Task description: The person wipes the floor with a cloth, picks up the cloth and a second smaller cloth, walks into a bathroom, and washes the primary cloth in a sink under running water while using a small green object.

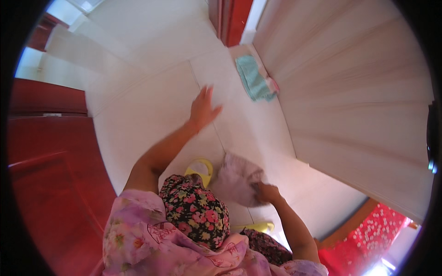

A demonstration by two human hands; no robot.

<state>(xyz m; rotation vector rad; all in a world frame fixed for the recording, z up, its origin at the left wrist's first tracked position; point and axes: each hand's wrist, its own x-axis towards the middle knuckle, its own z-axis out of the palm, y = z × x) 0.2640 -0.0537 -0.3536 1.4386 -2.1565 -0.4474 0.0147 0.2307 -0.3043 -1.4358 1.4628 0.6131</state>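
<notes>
My right hand (267, 192) is closed on one side of a greyish-pink cloth (235, 178), which hangs or lies low over the floor in front of my feet; whether it touches the tiles I cannot tell. Ahead and to the left, my left hand (204, 109) is stretched out over the pale floor with its fingers apart and nothing in it. Beyond it, against the base of the wall, lies a folded turquoise and pink cloth (254, 79), apart from both hands.
Pale floor tiles (152, 92) spread ahead. A dark red wooden door (50, 179) stands at the left, a red door frame (235, 20) at the top. A whitish wall (350, 83) runs along the right. Yellow slippers (201, 169) are at my feet; red patterned fabric (368, 237) shows lower right.
</notes>
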